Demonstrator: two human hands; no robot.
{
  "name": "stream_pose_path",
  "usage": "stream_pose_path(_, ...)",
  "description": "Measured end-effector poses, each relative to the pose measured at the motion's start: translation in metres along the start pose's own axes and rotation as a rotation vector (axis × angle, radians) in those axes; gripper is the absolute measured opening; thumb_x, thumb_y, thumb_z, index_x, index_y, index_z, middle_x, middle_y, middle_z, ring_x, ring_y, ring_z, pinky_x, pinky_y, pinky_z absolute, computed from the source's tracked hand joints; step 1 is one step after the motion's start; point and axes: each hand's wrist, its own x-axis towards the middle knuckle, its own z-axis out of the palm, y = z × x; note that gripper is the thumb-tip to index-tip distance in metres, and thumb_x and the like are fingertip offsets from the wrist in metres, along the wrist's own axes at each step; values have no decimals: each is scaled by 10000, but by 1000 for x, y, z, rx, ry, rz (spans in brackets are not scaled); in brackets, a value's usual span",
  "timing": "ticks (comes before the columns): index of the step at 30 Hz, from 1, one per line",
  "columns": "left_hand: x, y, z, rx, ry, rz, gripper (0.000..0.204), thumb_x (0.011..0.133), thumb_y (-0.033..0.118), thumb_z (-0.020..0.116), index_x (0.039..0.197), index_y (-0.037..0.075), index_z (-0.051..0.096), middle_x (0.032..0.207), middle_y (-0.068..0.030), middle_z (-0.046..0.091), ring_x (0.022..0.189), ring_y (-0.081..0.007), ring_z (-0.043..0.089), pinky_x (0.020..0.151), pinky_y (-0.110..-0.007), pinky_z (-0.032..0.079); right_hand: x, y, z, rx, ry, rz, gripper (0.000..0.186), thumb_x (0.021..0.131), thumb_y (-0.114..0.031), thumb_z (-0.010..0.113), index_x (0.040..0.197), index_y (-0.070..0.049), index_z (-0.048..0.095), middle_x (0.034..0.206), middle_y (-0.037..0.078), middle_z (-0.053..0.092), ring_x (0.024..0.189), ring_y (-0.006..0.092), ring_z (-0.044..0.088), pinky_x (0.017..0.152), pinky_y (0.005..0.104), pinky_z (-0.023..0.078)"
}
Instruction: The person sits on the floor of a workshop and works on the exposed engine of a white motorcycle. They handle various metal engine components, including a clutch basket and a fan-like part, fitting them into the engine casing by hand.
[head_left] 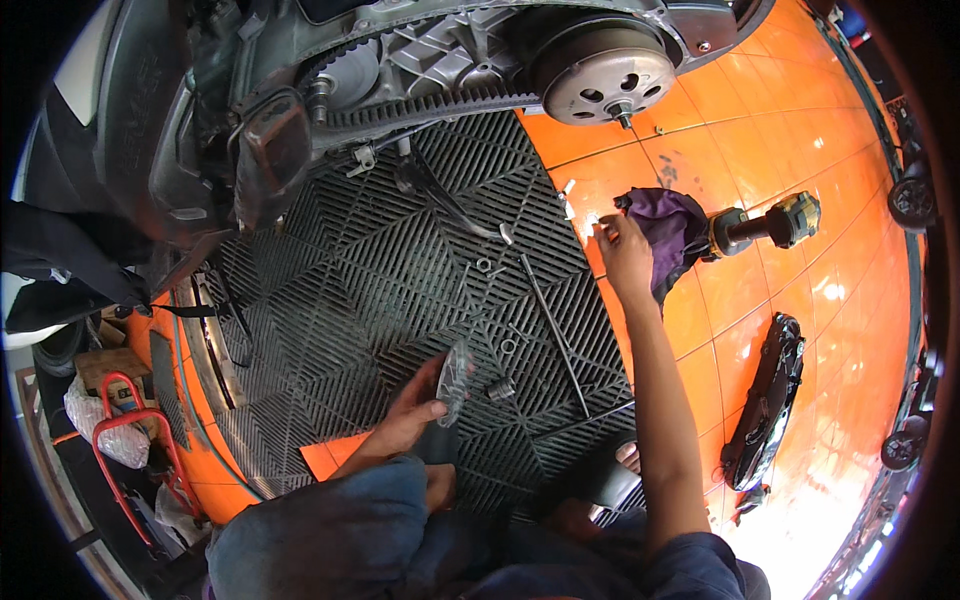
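Note:
My left hand [410,412] is closed on a grey round metal part [455,385], seen tilted almost edge-on above the black mat. My right hand [626,258] is at the left side of a crumpled purple cloth [675,228] on the orange floor. Its fingers are curled together; what they pinch, if anything, is too small to make out. Small pale bits [569,200] lie near those fingertips. Between my hands, a nut [484,265], a ring [508,346], a short cylindrical metal piece [500,389] and a long thin rod [555,330] rest on the mat.
Ahead stands a scooter's exposed drive with a toothed belt [430,108] and a round clutch bell [610,85]. A yellow-black power tool [775,225] and a long black cover [768,400] lie on the right floor. A red tubular frame [108,440] stands at left.

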Motion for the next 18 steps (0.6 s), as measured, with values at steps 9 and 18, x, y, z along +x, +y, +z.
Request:
stream_pose_path(9, 2, -26, -16, -492, -137, -198, 950, 952, 771, 382, 1566, 48, 348, 1546, -220, 456, 1406, -368, 483, 1059, -481, 491, 27, 10, 2, -75, -89, 132, 233, 893, -320, 753, 1024, -136, 695, 1012, 79, 710, 913, 327, 693, 801, 470, 533)
stream_pose_path(18, 6, 27, -19, -457, -62, -316, 1024, 932, 831, 94, 1517, 62, 431, 1340, -297, 609, 1170, -460, 645, 840, -492, 599, -66, -123, -2, 717, -917, -7, 421, 925, -357, 751, 1156, -11, 685, 1054, 104, 722, 946, 188, 661, 880, 349, 526)
